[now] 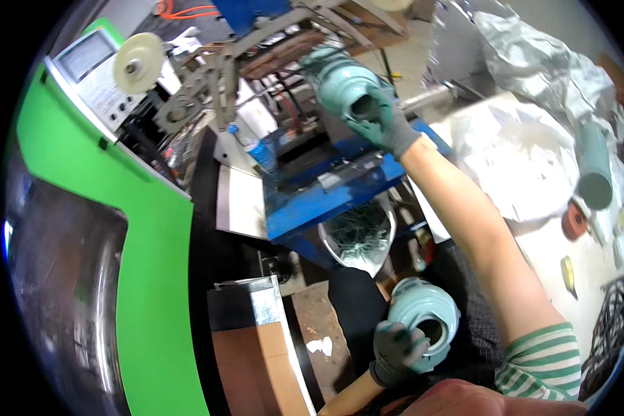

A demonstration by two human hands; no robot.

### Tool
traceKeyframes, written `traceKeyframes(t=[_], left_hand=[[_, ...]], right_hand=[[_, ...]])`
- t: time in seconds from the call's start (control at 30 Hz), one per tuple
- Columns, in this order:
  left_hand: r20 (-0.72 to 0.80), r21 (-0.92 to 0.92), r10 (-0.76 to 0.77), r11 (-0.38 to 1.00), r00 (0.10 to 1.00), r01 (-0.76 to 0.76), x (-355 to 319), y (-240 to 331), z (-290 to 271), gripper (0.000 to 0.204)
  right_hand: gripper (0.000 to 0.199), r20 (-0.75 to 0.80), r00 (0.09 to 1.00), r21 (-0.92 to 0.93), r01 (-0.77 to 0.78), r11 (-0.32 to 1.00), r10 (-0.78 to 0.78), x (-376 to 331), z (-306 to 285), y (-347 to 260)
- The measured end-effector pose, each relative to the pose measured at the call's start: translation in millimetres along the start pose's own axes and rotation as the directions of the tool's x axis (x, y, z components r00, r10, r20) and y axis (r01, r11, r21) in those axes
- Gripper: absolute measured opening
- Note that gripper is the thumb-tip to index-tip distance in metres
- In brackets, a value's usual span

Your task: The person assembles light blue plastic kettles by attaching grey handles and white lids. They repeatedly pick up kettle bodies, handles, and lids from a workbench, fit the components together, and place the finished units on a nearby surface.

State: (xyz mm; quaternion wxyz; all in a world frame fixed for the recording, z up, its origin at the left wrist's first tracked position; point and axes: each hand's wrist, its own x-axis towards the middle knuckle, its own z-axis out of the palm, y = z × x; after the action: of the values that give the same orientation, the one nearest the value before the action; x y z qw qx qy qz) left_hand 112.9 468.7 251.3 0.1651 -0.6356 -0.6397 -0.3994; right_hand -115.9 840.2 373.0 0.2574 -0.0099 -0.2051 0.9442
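My right hand (378, 125), in a grey-green glove, is stretched far forward above a blue machine bench (333, 204). Its fingers are wrapped round the near end of a pale green plastic housing (340, 82) with a round dark opening. A second housing (423, 312) of the same colour rests on my lap, its round opening turned upward. My gloved left hand (399, 352) is closed on the rim beside that opening; some of its fingertips are blurred. A white bucket (386, 258) full of thin green trimmings stands under the bench.
A green machine cabinet (152, 277) with a control panel (93, 76) takes up the left side. Cardboard boxes (256, 353) stand near my left. On the right are a white bag (520, 159), a roll of brown tape (574, 220), a yellow cutter (568, 276) and black cable (610, 326).
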Motion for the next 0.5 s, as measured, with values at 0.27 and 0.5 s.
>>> traceKeyframes(t=[0.27, 0.5], left_hand=[[0.166, -0.017, -0.062, 0.998, 0.984, 0.065, -27.3, -3.4, 6.1, 0.027], [0.175, 0.000, 0.069, 0.998, 0.982, -0.070, 17.0, -25.1, 12.1, 0.039]], right_hand=[[0.062, 0.149, 0.967, -0.898, 0.219, 0.382, -0.204, -215.0, -66.4, -4.3], [0.042, 0.011, 0.662, -0.953, -0.221, -0.209, -0.749, -448.5, -219.5, -178.7]])
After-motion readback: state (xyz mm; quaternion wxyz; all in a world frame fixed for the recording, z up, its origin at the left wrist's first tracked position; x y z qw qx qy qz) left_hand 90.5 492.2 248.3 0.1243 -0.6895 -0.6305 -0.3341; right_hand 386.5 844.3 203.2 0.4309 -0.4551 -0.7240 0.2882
